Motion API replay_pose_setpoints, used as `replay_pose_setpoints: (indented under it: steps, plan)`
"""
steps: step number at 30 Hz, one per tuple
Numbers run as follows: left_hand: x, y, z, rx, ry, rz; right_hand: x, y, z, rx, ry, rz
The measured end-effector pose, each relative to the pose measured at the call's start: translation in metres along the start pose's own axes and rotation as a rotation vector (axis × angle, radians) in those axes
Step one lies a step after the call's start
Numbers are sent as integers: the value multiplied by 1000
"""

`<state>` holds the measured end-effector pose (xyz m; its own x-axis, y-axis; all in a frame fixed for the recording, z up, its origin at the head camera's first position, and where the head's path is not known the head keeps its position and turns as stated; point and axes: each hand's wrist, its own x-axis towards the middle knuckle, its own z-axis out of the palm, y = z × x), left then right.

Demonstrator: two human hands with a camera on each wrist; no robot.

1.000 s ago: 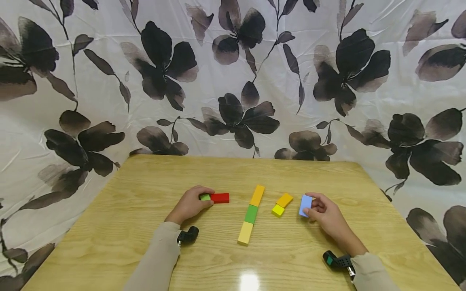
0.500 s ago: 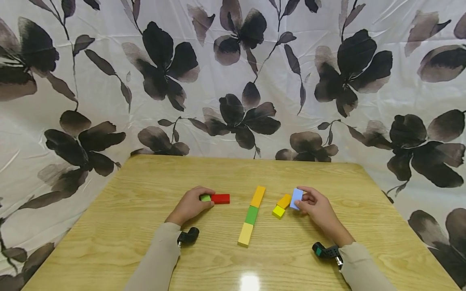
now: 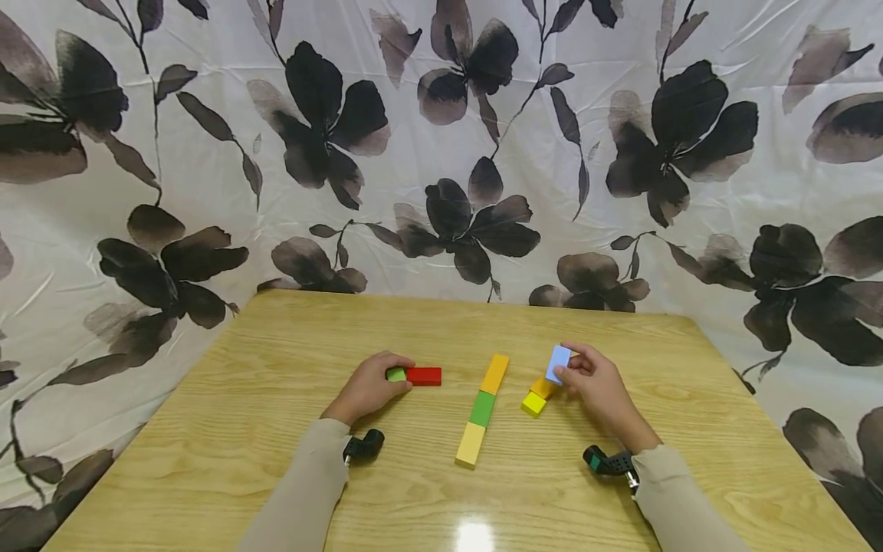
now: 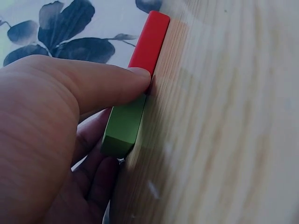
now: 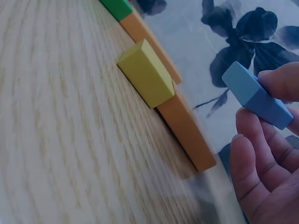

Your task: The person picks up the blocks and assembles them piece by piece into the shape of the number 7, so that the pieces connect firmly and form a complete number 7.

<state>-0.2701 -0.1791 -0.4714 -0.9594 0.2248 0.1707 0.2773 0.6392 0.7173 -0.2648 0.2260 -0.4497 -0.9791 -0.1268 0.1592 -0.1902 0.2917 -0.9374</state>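
Observation:
In the head view my left hand (image 3: 367, 389) pinches a light green block (image 3: 396, 375) lying on the table, end to end with a red block (image 3: 424, 376). The left wrist view has the thumb (image 4: 117, 84) across the joint of the two. My right hand (image 3: 602, 392) holds a light blue block (image 3: 558, 363) between thumb and fingers. It is raised above the table, over an orange block (image 3: 542, 388), which it partly hides in the head view. Against the orange block's near end sits a short yellow block (image 5: 147, 74).
Between the hands a slanting row of three blocks lies on the wooden table (image 3: 228, 460): orange (image 3: 494, 374), green (image 3: 482, 409) and pale yellow (image 3: 471, 445). A flowered cloth (image 3: 386, 176) hangs behind the table's far edge.
My right hand has carried the blue block leftward and away from me, from beside the orange block to over it. The left hand stays on its blocks. The head view has shifted slightly.

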Motion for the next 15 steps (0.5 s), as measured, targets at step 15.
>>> replay_pose_setpoints:
  steps: [15]
  plan:
    - [1,1,0,12,3,-2,16,-6,10,3,34,6]
